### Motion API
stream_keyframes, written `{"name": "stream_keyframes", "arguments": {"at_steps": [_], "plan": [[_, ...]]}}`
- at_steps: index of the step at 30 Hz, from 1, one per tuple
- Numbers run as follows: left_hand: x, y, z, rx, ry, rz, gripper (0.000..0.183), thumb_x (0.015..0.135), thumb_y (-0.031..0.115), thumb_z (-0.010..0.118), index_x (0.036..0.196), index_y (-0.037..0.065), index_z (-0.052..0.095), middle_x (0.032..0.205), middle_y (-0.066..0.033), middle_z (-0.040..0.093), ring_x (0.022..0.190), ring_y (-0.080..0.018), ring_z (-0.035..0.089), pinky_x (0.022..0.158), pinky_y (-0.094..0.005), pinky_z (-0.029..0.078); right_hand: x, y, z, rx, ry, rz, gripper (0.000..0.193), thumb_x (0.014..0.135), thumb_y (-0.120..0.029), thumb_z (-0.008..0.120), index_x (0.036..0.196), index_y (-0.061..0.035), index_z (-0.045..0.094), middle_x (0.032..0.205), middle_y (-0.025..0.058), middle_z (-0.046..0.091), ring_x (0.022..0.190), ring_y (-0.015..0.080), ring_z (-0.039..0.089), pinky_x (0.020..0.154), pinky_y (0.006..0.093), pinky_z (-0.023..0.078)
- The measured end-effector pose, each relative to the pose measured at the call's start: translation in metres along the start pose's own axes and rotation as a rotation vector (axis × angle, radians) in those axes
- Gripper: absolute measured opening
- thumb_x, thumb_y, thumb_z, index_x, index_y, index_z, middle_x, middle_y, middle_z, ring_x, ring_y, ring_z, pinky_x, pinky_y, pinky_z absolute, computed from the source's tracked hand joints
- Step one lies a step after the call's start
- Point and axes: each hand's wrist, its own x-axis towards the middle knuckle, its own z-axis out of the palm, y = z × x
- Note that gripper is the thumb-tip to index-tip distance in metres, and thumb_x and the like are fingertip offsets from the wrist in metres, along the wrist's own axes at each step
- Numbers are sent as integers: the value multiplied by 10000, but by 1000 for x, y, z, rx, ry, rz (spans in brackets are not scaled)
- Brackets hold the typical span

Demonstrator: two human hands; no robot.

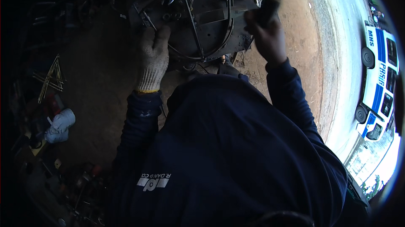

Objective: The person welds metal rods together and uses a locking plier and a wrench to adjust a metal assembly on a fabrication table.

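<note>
A dark metal work table, round-edged and carrying curved and straight rods, stands in front of me. My left hand, in a pale knitted glove, is at its near left edge. The fingers look closed round the end of a thin metal rod, partly hidden by the glove. Over the table's right edge, my bare right hand is closed on a dark cylindrical tool. That tool is blurred and dim, so its exact kind does not show.
Brown dirt ground lies around the table. At left are thin yellowish rods and a whitish bundle. Dark metal clutter fills the lower left. Beyond the paved road at right stands a white and blue van.
</note>
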Motion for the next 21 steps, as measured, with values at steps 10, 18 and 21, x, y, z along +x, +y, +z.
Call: {"name": "stream_keyframes", "arguments": {"at_steps": [10,18,21], "plan": [[-49,46,-5,341,-52,405,425,953,430,639,1078,24,643,893,-65,669,723,-171,653,655,-309,553,-99,-1,-97,695,152,133,544,1029,-451,491,1196,61,565,796,-14,437,640,74,402,560,240,327],[-98,76,86,487,-658,682,266,929,208,656,1127,30,654,919,-144,699,814,-267,709,701,-367,583,-135,28,-73,694,-73,270,540,981,-462,583,1182,39,591,906,76,616,775,157,599,705,302,478],[-110,68,87,528,-638,566,241,919,133,653,1145,51,669,908,-145,710,828,-276,713,700,-374,578,-134,44,-102,381,-406,407,563,912,-512,666,1152,-5,619,890,64,637,775,189,632,681,317,506]]}}
